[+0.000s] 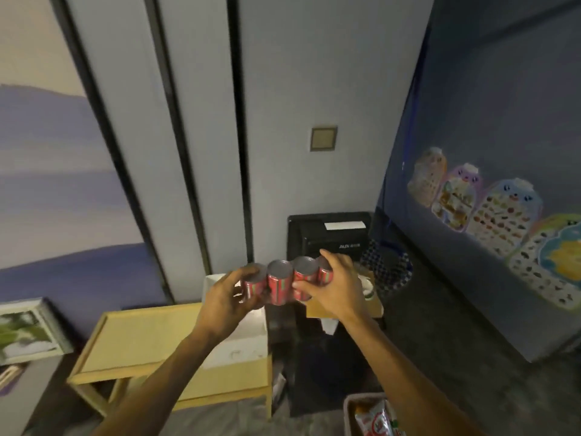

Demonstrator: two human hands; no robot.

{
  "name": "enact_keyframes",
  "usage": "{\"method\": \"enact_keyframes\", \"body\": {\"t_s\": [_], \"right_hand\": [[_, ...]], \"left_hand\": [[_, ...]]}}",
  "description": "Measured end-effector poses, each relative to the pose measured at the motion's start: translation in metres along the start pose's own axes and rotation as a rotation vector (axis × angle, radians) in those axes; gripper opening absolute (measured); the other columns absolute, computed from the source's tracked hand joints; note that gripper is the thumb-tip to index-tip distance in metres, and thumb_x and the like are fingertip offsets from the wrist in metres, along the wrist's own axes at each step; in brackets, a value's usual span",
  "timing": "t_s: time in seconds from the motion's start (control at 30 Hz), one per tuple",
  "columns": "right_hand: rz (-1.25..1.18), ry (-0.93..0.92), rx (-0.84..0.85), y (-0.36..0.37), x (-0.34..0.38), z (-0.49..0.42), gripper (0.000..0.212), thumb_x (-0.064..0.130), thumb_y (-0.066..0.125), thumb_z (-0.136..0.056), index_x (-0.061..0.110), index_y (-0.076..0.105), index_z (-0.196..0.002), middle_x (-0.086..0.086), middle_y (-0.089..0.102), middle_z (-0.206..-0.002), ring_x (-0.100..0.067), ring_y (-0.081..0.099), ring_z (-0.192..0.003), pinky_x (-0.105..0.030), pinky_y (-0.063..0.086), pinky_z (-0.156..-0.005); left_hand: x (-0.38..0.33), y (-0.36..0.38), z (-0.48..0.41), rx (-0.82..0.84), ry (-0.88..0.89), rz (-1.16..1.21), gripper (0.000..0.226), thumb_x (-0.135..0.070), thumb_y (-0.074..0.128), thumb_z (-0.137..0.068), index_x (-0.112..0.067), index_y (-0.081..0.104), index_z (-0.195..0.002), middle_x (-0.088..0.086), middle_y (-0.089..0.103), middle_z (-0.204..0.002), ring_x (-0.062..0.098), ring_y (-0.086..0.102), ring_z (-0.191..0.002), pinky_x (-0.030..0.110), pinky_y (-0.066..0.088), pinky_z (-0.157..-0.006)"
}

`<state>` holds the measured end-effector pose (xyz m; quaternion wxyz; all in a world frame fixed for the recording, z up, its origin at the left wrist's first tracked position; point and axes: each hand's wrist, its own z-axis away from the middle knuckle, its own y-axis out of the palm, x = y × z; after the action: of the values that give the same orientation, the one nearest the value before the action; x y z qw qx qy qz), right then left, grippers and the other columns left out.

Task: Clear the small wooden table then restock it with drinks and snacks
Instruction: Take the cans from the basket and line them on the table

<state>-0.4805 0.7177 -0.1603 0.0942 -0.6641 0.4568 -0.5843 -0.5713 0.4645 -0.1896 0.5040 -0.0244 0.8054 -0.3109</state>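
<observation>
**A:** Where were we at that moment?

**B:** I was looking down on the table [138, 338], pale wood, low, against the wall. Most of its top was bare. A white box [242, 341] sat on its right end, and I judged the clearing mostly done, though I couldn't tell whether that box was meant to stay.

**A:** So restocking had begun?

**B:** That was my reading. Both hands were up in front of me holding a row of cans [287, 283], four red ones side by side, in the air above the table's far right corner. They weren't touching the table.

**A:** How were they gripped?

**B:** Squeezed from both ends. My left hand [224, 298] was curled round the leftmost can, fingers wrapped on its side. My right hand [334, 286] closed over the rightmost one, thumb in front and fingers draped over its top. Whether the cans were joined or just pressed together, I couldn't tell; the frame was blurred.

**A:** And the next move?

**B:** I figured lowering the row level onto the bare wood left of the box, keeping the inward pressure on until the bases landed. Ease off early and the middle cans could drop.

**A:** Anything else?

**B:** A basket [349, 410] with snack packets sat at the lower right, on the floor near my feet, probably waiting.
</observation>
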Motion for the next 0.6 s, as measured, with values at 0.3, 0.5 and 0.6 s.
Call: {"method": "enact_keyframes", "body": {"t_s": [0.3,0.5,0.6], "right_hand": [[-0.066,-0.084,0.125,0.150,0.138,-0.023,0.113,0.082,0.080,-0.057,0.024,0.054,-0.151,0.002,0.055,-0.143,-0.017,0.059,-0.126,-0.031,0.050,-0.099],[-0.113,-0.129,0.193,0.234,0.192,-0.034,0.107,0.069,0.093,-0.060,0.022,0.055,-0.149,0.002,0.054,-0.136,-0.009,0.052,-0.116,-0.032,0.053,-0.098],[-0.106,-0.128,0.231,0.269,0.207,-0.045,0.110,0.071,0.093,-0.060,0.023,0.054,-0.151,0.003,0.053,-0.136,-0.016,0.058,-0.122,-0.034,0.052,-0.099]], "left_hand": [[0.090,-0.175,0.031,-0.189,-0.144,-0.049,0.059,-0.036,0.089,-0.084,-0.052,0.060,-0.133,-0.021,0.073,-0.121,0.005,0.076,-0.099,0.036,0.065,-0.088],[0.144,-0.248,0.044,-0.247,-0.231,-0.097,0.076,-0.033,0.092,-0.081,-0.034,0.057,-0.147,-0.031,0.063,-0.120,-0.006,0.071,-0.097,0.011,0.057,-0.079],[0.173,-0.268,0.043,-0.275,-0.282,-0.114,0.071,-0.030,0.093,-0.080,-0.034,0.057,-0.140,-0.028,0.062,-0.118,-0.004,0.070,-0.095,0.008,0.055,-0.074]]}}
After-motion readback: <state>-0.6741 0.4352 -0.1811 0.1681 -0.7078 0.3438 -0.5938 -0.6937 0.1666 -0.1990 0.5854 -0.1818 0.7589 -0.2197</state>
